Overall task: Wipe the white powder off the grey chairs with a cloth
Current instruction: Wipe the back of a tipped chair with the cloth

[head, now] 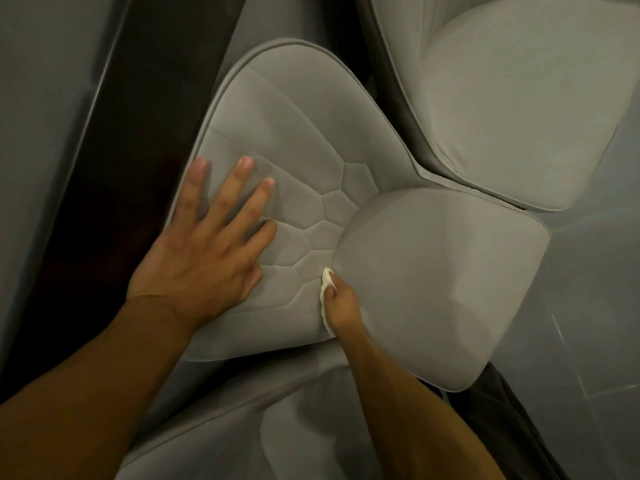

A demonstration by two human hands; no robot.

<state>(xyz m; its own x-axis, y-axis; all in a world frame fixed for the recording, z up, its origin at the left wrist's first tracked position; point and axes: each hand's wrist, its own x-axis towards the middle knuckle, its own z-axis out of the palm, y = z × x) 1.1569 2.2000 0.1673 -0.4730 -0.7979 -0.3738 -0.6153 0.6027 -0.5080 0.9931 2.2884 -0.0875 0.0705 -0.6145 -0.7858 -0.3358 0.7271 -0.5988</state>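
The left hand (207, 244) lies flat with spread, straight fingers on the quilted backrest of the middle grey chair (433, 271). The right hand (341, 308) grips a small white cloth (327, 277) and presses it into the seam between backrest and seat. A second grey chair (512, 98) stands just beside it, above. A dark table (114, 161) runs along the left.

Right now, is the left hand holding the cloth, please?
No, the right hand grips the cloth; the left hand presses flat on the chair.
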